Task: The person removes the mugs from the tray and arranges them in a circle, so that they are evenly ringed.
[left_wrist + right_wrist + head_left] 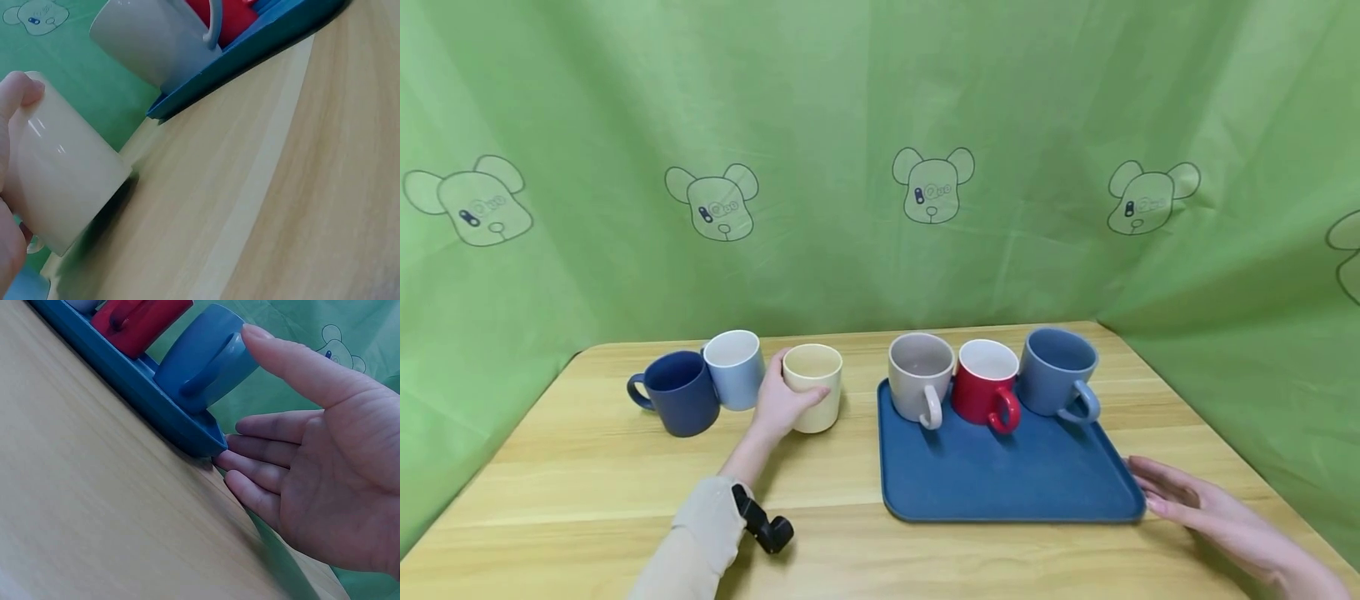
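My left hand [778, 404] grips a cream mug [814, 387] that stands on the wooden table; thumb and fingers wrap its side. The cream mug [62, 181] fills the left of the left wrist view, with my thumb at its rim. A blue tray [1000, 475] carries a grey mug [919, 377], a red mug [986, 386] and a blue-grey mug [1058, 372] along its far edge. My right hand [1195, 504] lies flat with straight fingers touching the tray's near right corner [209, 440].
A dark blue mug [679, 392] and a light blue mug [734, 368] stand left of the cream mug, close together. A green cloth backdrop [880, 167] hangs behind and beside the table. Bare wood [587, 492] stretches along the front.
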`<state>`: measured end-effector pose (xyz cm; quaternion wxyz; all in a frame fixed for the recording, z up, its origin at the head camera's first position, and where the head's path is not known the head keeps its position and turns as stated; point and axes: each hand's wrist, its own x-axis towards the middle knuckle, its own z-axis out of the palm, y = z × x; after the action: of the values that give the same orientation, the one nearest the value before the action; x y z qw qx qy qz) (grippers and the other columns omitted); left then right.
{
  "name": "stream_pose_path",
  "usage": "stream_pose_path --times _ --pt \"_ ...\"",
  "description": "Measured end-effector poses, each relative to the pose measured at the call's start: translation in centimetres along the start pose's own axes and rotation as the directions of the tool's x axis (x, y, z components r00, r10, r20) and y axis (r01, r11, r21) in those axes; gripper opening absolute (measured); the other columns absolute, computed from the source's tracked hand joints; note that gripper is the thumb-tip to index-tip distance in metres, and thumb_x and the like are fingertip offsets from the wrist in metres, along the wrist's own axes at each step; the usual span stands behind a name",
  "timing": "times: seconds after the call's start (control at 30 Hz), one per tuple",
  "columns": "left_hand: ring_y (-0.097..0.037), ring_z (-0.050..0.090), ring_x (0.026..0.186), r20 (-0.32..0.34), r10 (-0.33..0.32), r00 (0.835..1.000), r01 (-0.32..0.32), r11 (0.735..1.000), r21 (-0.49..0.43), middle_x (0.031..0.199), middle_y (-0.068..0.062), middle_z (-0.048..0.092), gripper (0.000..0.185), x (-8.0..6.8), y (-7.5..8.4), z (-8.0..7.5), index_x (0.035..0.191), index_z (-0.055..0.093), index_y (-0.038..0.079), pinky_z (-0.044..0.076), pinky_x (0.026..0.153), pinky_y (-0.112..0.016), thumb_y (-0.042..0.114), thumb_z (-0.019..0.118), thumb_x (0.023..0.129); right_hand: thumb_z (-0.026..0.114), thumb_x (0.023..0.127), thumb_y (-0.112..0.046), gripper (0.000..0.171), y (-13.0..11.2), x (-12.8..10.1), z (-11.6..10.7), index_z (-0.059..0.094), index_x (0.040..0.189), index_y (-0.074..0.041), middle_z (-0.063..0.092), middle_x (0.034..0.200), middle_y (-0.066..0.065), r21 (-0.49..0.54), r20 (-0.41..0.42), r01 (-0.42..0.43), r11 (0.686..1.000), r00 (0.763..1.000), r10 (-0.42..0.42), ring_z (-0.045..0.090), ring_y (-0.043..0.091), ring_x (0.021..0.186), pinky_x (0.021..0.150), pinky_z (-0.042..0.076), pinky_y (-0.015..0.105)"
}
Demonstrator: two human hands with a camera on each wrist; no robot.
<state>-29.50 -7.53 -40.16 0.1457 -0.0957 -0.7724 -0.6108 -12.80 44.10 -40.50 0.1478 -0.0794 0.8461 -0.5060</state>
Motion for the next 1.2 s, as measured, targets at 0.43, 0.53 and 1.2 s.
stream_pose_path --times 0.43,0.53,1.2 --pt "-0.037 0.044 0.115 0.03 0.021 0.999 -0.018 0.996 -0.088 0.125 -0.023 0.046 0.079 0.0 -1.1 -0.5 0.133 0.034 -0.004 0.03 0.101 -0.047 0.002 0.077 0.067 0.039 0.1 -0.013 0.059 0.1 0.1 -0.2 0.005 0.142 0.012 0.035 0.12 -0.04 0.013 0.015 -0.002 1.0 1.0 0.002 0.037 -0.02 0.107 0.081 0.039 0.012" --pt "-0.037 0.042 0.118 0.009 0.026 1.0 -0.025 0.995 -0.093 0.127 -0.024 0.044 0.079 -0.4 -0.9 -0.3 0.134 0.034 -0.004 0.028 0.103 -0.047 0.002 0.077 0.068 0.039 0.1 -0.014 0.06 0.2 0.2 -0.2 0.005 0.142 0.012 0.035 0.119 -0.04 0.016 0.017 -0.017 1.0 1.0 0.016 0.037 -0.02 0.107 0.081 0.039 0.012" --pt "-0.038 0.045 0.112 -0.393 -0.035 0.919 0.129 0.968 0.215 0.126 -0.021 0.042 0.096 -1.8 1.2 3.7 0.135 0.034 0.004 0.038 0.092 -0.052 0.027 0.087 0.058 0.039 0.1 -0.017 0.06 0.0 0.4 -0.2 0.006 0.143 0.01 0.034 0.117 -0.041 -0.017 0.008 -0.044 0.999 0.999 0.044 0.037 -0.02 0.105 0.079 0.039 0.013"
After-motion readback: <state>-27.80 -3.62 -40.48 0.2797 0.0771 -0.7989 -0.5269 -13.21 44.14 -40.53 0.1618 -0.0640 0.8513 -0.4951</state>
